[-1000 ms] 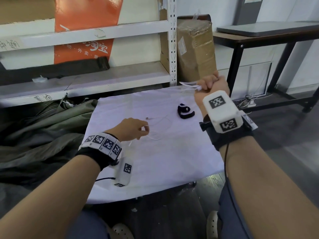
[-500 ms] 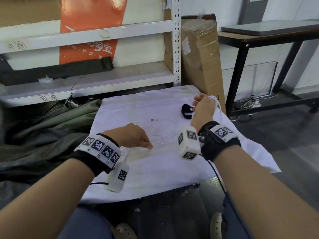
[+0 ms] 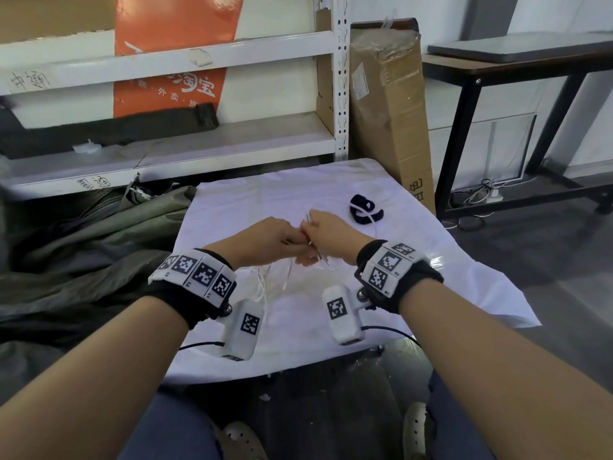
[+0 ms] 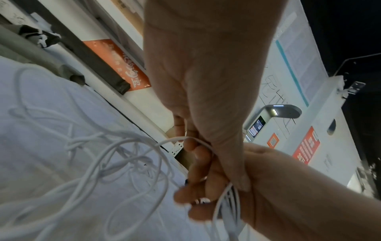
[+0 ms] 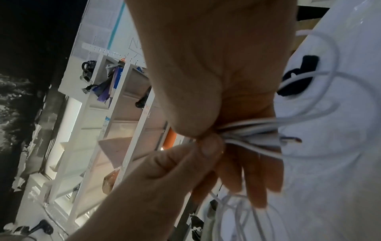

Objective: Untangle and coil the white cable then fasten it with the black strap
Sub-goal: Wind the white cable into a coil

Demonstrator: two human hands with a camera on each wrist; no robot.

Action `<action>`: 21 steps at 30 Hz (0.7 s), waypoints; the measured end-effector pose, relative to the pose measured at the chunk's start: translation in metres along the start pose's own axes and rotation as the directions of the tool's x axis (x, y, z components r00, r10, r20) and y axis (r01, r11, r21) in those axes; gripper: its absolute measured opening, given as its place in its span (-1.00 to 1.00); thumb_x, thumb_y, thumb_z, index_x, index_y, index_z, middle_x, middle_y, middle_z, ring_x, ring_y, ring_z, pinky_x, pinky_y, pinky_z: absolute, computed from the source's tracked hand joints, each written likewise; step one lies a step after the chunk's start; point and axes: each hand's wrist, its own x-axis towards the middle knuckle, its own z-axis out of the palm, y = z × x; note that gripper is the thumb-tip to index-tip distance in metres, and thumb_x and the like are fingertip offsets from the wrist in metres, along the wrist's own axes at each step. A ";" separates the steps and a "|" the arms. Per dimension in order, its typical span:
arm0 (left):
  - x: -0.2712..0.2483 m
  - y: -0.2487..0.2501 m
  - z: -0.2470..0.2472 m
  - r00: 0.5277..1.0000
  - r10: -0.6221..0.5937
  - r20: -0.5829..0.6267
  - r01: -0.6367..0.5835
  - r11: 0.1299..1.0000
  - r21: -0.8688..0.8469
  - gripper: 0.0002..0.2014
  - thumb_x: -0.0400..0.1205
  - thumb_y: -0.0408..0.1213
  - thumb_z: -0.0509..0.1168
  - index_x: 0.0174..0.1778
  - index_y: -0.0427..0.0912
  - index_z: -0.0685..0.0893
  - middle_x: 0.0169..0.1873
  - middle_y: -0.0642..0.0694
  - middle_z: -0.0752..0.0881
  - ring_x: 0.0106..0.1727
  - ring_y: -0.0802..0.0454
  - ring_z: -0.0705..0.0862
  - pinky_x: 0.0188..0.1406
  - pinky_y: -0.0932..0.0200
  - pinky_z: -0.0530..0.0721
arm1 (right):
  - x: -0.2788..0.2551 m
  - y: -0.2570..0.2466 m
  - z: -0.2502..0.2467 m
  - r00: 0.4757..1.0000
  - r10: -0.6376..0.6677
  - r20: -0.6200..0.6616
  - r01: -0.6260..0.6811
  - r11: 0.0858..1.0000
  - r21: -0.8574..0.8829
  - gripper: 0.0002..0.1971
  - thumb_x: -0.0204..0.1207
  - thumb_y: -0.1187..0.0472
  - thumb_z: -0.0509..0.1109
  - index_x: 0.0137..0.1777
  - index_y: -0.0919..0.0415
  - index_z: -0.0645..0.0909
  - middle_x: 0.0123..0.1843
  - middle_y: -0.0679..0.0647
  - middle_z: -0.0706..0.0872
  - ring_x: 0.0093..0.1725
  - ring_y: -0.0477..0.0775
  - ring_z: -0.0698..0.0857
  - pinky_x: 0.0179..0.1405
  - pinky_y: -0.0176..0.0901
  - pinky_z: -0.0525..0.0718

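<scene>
We see both hands meeting above the middle of the white cloth-covered table (image 3: pixel 447 280), knuckles touching. The right hand (image 3: pixel 326 239) has its fingers curled round a bundle of several turns of the thin white cable (image 5: pixel 253 130), the strands crossing its palm and running out on both sides. The left hand (image 3: pixel 265 240) pinches the same cable between thumb and forefinger right beside the right hand's grip; from the left wrist view we see one strand arching over its fingertips (image 4: pixel 191 145). The rest of the cable hangs down from the two hands in loose, overlapping loops that lie tangled on the white cloth beneath and toward the left hand's side. The short black fabric strap (image 3: pixel 363 209) lies curled on the cloth, beyond the right hand and well apart from it, with one white strand crossing over it. A tall brown cardboard box (image 3: pixel 388 104) stands behind the table beside a white metal shelf rack (image 3: pixel 341 94).
</scene>
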 end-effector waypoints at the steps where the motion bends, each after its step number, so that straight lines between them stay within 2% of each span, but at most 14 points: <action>1: 0.000 0.000 -0.001 1.000 -0.003 -0.018 0.003 1.000 -0.001 -0.78 0.66 -0.14 0.29 -0.21 -0.10 0.78 -0.39 0.05 0.70 -0.31 0.14 0.57 -0.30 0.43 0.40 | -0.003 0.001 0.002 0.999 0.001 0.045 -0.001 1.000 0.004 -0.74 0.65 0.44 0.14 -0.30 0.27 0.43 -0.22 0.35 0.72 -0.33 0.24 0.71 -0.40 -0.14 0.68; 2: 0.000 0.001 -0.002 1.000 0.004 -0.027 -0.004 1.000 0.000 -0.79 0.66 -0.17 0.30 -0.25 -0.09 0.75 -0.41 0.13 0.66 -0.31 0.18 0.57 -0.28 0.48 0.41 | -0.006 0.002 0.003 0.998 0.001 0.069 -0.002 1.000 0.017 -0.74 0.64 0.44 0.13 -0.29 0.28 0.44 -0.30 0.28 0.69 -0.41 0.17 0.66 -0.49 -0.18 0.64; 4: 0.001 0.000 0.000 0.999 0.014 -0.035 -0.014 1.000 0.002 -0.80 0.64 -0.16 0.32 -0.28 -0.09 0.73 -0.42 0.22 0.59 -0.30 0.26 0.54 -0.26 0.50 0.41 | -0.008 0.004 0.002 0.997 0.005 0.082 -0.003 1.000 -0.029 -0.74 0.61 0.41 0.10 -0.30 0.25 0.46 -0.38 0.16 0.63 -0.55 0.00 0.49 -0.67 -0.31 0.42; 6: 0.002 -0.003 0.003 0.997 0.007 -0.074 -0.007 1.000 0.001 -0.78 0.61 -0.12 0.36 -0.37 0.00 0.59 -0.40 0.19 0.55 -0.32 0.26 0.50 -0.30 0.41 0.38 | -0.005 0.007 -0.001 0.995 0.041 0.090 -0.036 0.998 -0.056 -0.73 0.61 0.38 0.07 -0.32 0.20 0.41 -0.44 0.10 0.51 -0.61 -0.08 0.34 -0.73 -0.37 0.26; 8: 0.002 -0.008 0.005 0.992 0.001 -0.124 -0.001 1.000 -0.005 -0.73 0.58 -0.09 0.40 -0.39 0.09 0.48 -0.37 0.16 0.55 -0.32 0.26 0.49 -0.31 0.40 0.38 | -0.004 0.006 -0.004 0.986 0.106 0.127 -0.104 0.994 -0.023 -0.70 0.67 0.29 0.05 -0.34 0.17 0.36 -0.47 0.05 0.38 -0.66 -0.12 0.24 -0.72 -0.37 0.15; 11: -0.002 -0.021 0.003 0.988 -0.059 -0.141 0.058 0.998 -0.013 -0.84 0.57 -0.05 0.40 -0.17 0.01 0.56 -0.22 0.11 0.63 -0.19 0.19 0.59 -0.24 0.39 0.47 | -0.008 0.006 -0.010 0.976 0.144 0.164 -0.140 0.990 -0.033 -0.60 0.71 0.00 0.07 -0.28 0.20 0.48 -0.50 -0.01 0.28 -0.65 -0.13 0.17 -0.68 -0.34 0.09; 12: -0.004 -0.028 0.002 0.987 -0.107 -0.118 0.107 0.994 0.000 -0.83 0.57 -0.03 0.39 -0.08 0.00 0.58 -0.16 0.11 0.64 -0.14 0.16 0.62 -0.22 0.37 0.49 | -0.009 0.008 -0.012 0.979 0.130 0.155 -0.126 0.991 -0.034 -0.61 0.71 -0.02 0.10 -0.25 0.21 0.52 -0.51 -0.02 0.27 -0.64 -0.12 0.17 -0.69 -0.35 0.09; 14: -0.009 -0.039 0.004 0.974 -0.221 -0.043 0.223 0.974 0.037 -0.79 0.58 0.01 0.36 0.04 0.01 0.62 -0.09 0.15 0.64 -0.09 0.15 0.63 -0.21 0.39 0.48 | -0.012 0.013 -0.016 0.988 0.096 0.119 -0.097 0.995 0.000 -0.69 0.70 0.10 0.19 -0.22 0.23 0.56 -0.50 0.00 0.27 -0.64 -0.12 0.19 -0.70 -0.36 0.11; 16: -0.014 -0.047 0.008 0.959 -0.282 -0.022 0.283 0.959 0.032 -0.79 0.59 0.04 0.34 0.05 0.04 0.68 -0.07 0.18 0.65 -0.08 0.17 0.64 -0.22 0.43 0.45 | -0.012 0.018 -0.018 0.994 0.083 0.069 -0.089 0.991 0.102 -0.75 0.69 0.20 0.21 -0.19 0.27 0.58 -0.51 0.02 0.27 -0.68 -0.14 0.19 -0.71 -0.37 0.11; 21: -0.012 -0.042 0.010 0.962 -0.260 -0.083 0.266 0.962 0.067 -0.81 0.61 -0.07 0.35 0.07 -0.04 0.73 -0.06 0.04 0.61 -0.10 0.12 0.61 -0.24 0.52 0.39 | -0.006 0.022 -0.021 0.981 0.109 -0.161 -0.050 0.941 0.335 -0.76 0.69 0.21 0.19 -0.17 0.27 0.57 -0.50 0.02 0.26 -0.63 -0.11 0.17 -0.71 -0.36 0.11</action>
